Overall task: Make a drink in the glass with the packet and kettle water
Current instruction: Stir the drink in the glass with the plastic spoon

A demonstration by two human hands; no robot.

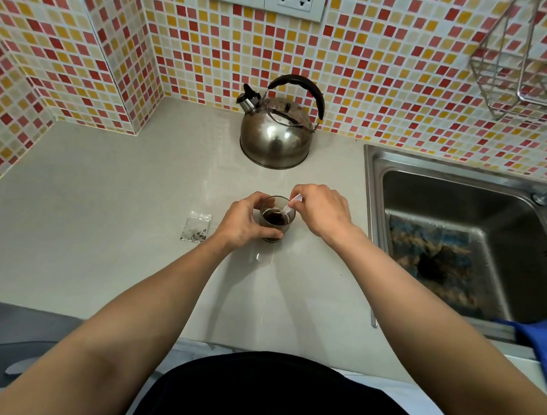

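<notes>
Glass point(276, 219): dark liquid | left hand point(246, 221) fingers wrapped round it | right hand point(321, 209) pinching spoon point(291, 206)

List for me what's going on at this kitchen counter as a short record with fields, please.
setting: beige counter beside a steel sink
glass: holds dark liquid
left hand: wrapped around the glass
right hand: holds a small white spoon dipped into the glass
packet: flat on the counter, nearly empty, a few dark specks left inside
kettle: upright behind the glass, untouched
</notes>
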